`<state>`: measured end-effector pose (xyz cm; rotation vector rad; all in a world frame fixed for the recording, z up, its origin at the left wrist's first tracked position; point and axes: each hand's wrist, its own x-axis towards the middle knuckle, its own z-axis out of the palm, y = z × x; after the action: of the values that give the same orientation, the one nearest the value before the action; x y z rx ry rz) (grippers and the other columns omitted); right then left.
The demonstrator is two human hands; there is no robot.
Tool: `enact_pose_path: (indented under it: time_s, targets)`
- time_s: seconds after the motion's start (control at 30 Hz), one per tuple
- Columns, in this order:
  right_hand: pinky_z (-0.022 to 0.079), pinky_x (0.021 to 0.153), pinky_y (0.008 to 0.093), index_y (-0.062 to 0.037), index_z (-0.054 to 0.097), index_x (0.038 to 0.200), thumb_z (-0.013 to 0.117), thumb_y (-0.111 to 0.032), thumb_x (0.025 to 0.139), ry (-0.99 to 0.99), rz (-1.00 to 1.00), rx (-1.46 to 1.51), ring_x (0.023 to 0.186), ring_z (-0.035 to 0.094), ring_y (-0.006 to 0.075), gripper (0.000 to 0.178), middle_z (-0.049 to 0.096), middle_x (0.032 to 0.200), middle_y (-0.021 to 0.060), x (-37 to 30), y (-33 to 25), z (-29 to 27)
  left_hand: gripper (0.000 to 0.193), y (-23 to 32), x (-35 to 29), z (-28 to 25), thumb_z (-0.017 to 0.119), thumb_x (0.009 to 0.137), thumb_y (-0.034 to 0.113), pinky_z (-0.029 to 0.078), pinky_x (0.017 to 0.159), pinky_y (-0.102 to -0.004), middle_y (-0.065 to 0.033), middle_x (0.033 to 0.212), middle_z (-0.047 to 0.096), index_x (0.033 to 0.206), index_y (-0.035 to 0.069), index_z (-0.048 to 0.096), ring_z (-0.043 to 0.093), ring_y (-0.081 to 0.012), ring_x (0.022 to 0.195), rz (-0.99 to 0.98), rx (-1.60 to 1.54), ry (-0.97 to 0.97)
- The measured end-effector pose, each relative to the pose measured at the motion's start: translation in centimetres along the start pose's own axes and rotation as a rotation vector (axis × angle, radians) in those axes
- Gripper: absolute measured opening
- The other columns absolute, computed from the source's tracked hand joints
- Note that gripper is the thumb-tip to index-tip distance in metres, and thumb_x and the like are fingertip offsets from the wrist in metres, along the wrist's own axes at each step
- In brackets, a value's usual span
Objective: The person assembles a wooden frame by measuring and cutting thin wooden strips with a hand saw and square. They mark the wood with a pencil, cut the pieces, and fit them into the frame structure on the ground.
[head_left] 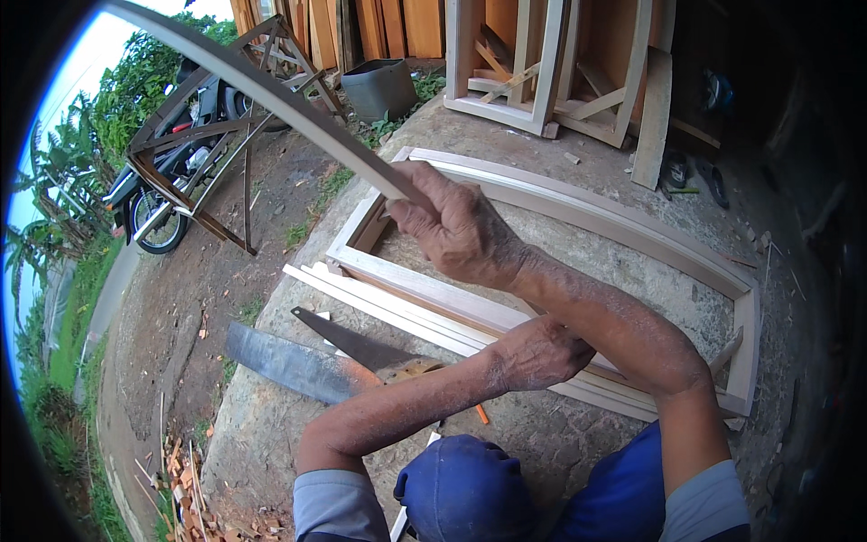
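My right hand (456, 226) is closed around the near end of a long wooden strip (280, 99), which slants up to the far left. Below my right forearm, my left hand (542, 352) is curled into a closed grip over the near side of a wooden frame (433, 294). What it holds, if anything, is hidden. The pale, long rectangular frame lies on the concrete, with several light wooden strips (361, 303) along its near side. Left of my left hand lie a dark-bladed handsaw (348, 339) and a wide grey blade (289, 361) with an orange end.
Wooden frames (542, 113) lean at the back, beside a loose board (652, 122). A grey bucket (379, 88), a motorcycle (158, 212) and a rusty metal frame (194, 203) stand far left. Wood scraps (190, 492) lie near left. A blue cap (465, 488) shows at the bottom.
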<state>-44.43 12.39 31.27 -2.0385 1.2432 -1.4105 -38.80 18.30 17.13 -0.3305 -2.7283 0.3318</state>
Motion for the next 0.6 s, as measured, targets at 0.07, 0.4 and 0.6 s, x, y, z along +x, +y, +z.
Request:
enact_pose_path:
  time_s: [0.07,0.4,0.6]
  targets:
    - [0.056,0.067,0.0343,-0.0059,0.051,0.126,0.048,-0.031,0.11,0.146,-0.027,0.106,0.072,0.067,0.0162,0.03,0.062,0.083,0.0075,-1.1,0.4,-5.0,0.046,-0.4,0.5,-2.4,0.064,0.095,0.028,0.038,0.116,-0.0421,-0.0062,0.137,0.054,0.14,0.019,0.059,0.051,-0.0221,0.128,-0.042,0.039,0.179]
    - [0.058,0.085,0.0379,-0.0085,0.045,0.141,0.043,-0.037,0.111,0.635,-0.066,0.417,0.091,0.067,0.019,0.041,0.065,0.102,0.0095,-9.7,0.9,-19.7,0.076,-4.3,5.1,-1.6,0.069,0.094,0.011,0.055,0.089,-0.0461,-0.0214,0.123,0.062,0.159,0.01,0.029,0.066,-0.0412,0.104,-0.69,-0.542,0.463]
    - [0.052,0.108,0.0502,-0.0032,0.05,0.13,0.049,-0.035,0.109,1.27,0.029,0.516,0.114,0.064,0.024,0.038,0.062,0.12,0.0128,-22.9,3.7,-39.3,0.035,-8.6,1.9,0.3,0.059,0.097,0.01,0.047,0.088,-0.044,-0.0085,0.103,0.062,0.132,0.013,0.055,0.061,-0.0285,0.099,-0.715,-0.167,0.171]
